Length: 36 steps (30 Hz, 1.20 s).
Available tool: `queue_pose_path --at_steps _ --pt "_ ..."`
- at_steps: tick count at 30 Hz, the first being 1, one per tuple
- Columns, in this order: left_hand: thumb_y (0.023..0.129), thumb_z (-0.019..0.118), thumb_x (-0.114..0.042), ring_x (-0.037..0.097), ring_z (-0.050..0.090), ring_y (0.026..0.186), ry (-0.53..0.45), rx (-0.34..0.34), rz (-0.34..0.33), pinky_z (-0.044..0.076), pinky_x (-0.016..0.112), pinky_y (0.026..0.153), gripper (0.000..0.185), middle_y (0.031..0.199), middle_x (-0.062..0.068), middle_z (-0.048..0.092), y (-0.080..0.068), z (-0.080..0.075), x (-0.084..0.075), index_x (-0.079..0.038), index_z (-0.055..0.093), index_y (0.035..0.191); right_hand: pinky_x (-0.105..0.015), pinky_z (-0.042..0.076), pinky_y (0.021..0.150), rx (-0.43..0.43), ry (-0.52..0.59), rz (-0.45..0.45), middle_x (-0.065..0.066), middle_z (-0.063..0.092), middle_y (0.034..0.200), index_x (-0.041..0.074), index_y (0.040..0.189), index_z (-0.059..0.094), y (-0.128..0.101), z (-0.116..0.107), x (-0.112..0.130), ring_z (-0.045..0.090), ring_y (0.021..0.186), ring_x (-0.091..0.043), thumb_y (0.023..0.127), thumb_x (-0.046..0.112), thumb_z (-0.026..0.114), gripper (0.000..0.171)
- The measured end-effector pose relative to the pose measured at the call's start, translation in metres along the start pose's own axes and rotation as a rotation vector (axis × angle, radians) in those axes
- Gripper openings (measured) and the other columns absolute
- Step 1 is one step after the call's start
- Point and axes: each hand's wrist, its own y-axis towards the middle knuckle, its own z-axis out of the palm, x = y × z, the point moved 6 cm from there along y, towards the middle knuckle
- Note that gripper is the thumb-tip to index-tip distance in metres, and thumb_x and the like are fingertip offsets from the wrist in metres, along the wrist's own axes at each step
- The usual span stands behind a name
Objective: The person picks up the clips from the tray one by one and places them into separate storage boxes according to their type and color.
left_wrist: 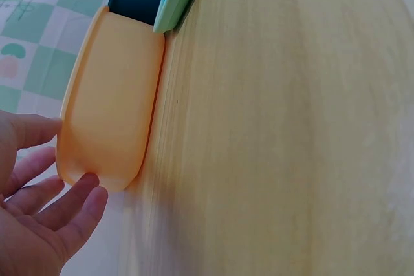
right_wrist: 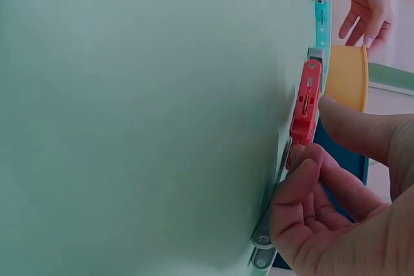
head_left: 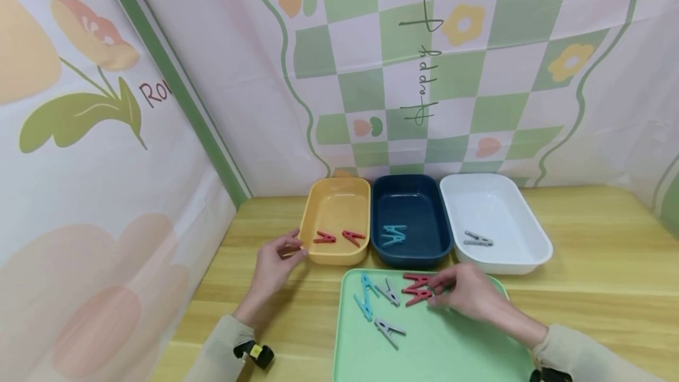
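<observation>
My left hand [head_left: 278,257] touches the near left corner of the yellow tray [left_wrist: 113,95], fingers loosely bent around its outer wall. In that tray lie two red clothespins. My right hand [head_left: 467,290] is over the light green tray [head_left: 451,346], thumb and curled forefinger at the right ends of two red clothespins [head_left: 416,295]. The right wrist view has the fingertips right beside a red clothespin [right_wrist: 307,101]; I cannot tell whether they pinch it. Left of these lie blue clothespins [head_left: 363,305] and grey clothespins [head_left: 389,330].
A dark blue tray [head_left: 411,193] with blue clothespins stands beside the yellow one. Right of it, a white tray [head_left: 495,193] holds grey clothespins [head_left: 478,239]. The three trays stand in a row on the wooden table [head_left: 594,240], before a printed cloth backdrop [head_left: 424,75].
</observation>
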Motion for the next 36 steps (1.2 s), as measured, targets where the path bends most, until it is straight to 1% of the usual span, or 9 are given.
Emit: queue_pose_path --at_steps 5,14,19,22,28,32,36 --pt "0.086 0.084 0.001 0.039 0.073 0.107 -0.013 0.000 -0.003 0.064 0.035 0.089 0.022 0.139 0.021 0.065 -0.001 0.000 0.000 0.008 0.073 0.104 -0.027 0.049 0.060 0.007 -0.006 -0.012 0.004 0.071 0.082 0.008 0.098 0.082 0.001 0.003 0.001 0.058 0.076 -0.016 0.072 0.011 0.095 0.030" --pt "0.087 0.084 0.000 0.038 0.073 0.106 -0.005 -0.001 0.003 0.064 0.034 0.088 0.022 0.139 0.021 0.065 0.000 0.000 0.001 0.008 0.073 0.104 -0.026 0.049 0.057 -0.004 -0.013 -0.025 0.003 0.070 0.079 0.008 0.093 0.082 0.004 0.008 0.002 0.058 0.074 -0.016 0.071 0.007 0.095 0.026" --pt "0.086 0.084 0.001 0.039 0.074 0.105 -0.005 0.001 0.001 0.064 0.033 0.087 0.022 0.139 0.022 0.065 -0.001 0.000 0.000 0.008 0.073 0.104 -0.025 0.049 0.057 -0.014 -0.035 -0.055 0.005 0.069 0.077 0.011 0.087 0.081 0.004 0.009 0.003 0.057 0.073 -0.015 0.072 0.003 0.093 0.021" --pt "0.087 0.084 0.000 0.038 0.073 0.107 0.001 0.006 -0.008 0.064 0.032 0.088 0.022 0.140 0.020 0.065 -0.001 0.001 0.000 0.008 0.073 0.105 -0.025 0.049 0.058 -0.022 -0.053 -0.071 0.006 0.069 0.076 0.014 0.083 0.080 0.003 0.010 0.003 0.057 0.073 -0.014 0.073 0.003 0.092 0.020" --pt "0.087 0.084 -0.001 0.035 0.073 0.110 0.013 0.009 -0.007 0.064 0.032 0.088 0.022 0.140 0.019 0.066 -0.001 0.001 0.002 0.007 0.073 0.105 -0.028 0.053 0.064 -0.009 -0.036 -0.060 0.004 0.075 0.085 0.016 0.084 0.081 0.003 0.008 0.002 0.061 0.079 -0.014 0.074 0.005 0.093 0.019" --pt "0.087 0.084 -0.001 0.035 0.073 0.109 0.013 0.008 0.000 0.064 0.032 0.088 0.022 0.139 0.018 0.066 0.000 0.001 0.001 0.007 0.074 0.105 -0.026 0.050 0.060 -0.003 0.000 -0.078 0.000 0.078 0.095 0.016 0.088 0.083 -0.002 0.004 0.003 0.059 0.079 -0.015 0.077 0.009 0.093 0.016" --pt "0.087 0.084 0.000 0.035 0.073 0.109 0.005 0.005 0.007 0.064 0.032 0.088 0.022 0.139 0.019 0.066 0.000 0.000 0.001 0.008 0.073 0.104 -0.025 0.047 0.053 -0.011 0.034 -0.087 0.000 0.078 0.095 0.016 0.090 0.084 -0.006 -0.001 0.006 0.056 0.070 -0.015 0.078 0.012 0.092 0.015"
